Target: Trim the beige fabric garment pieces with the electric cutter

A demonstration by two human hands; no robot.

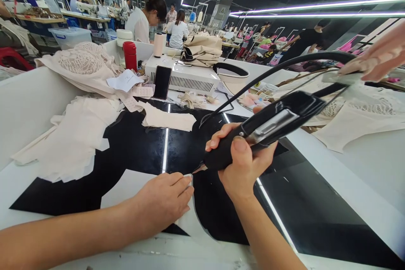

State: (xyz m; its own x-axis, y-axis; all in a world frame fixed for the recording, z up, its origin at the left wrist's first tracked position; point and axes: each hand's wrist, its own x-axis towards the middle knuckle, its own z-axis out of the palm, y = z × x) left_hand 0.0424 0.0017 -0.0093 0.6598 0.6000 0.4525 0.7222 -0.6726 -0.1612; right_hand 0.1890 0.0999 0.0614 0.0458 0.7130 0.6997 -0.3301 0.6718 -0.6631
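Observation:
My right hand (247,160) is wrapped around a black corded hand tool (262,126) with a silver lever on its side. The tool's pointed metal tip (200,168) slants down to the left, close to my left fingertips. My left hand (164,202) lies palm down with its fingers pressed together, gripping the edge of a white sheet-like piece (118,187). This piece has a curved edge and spreads under my hand on a glossy black panel (142,147). My left palm hides part of it.
Stacked pale fabric pieces (76,135) lie at left; a cream strip (169,117) lies ahead. Behind are a phone (162,82), white machine box (193,78) and red bottle (129,56). The tool's black cable (272,78) arches right toward another person's hand (376,59).

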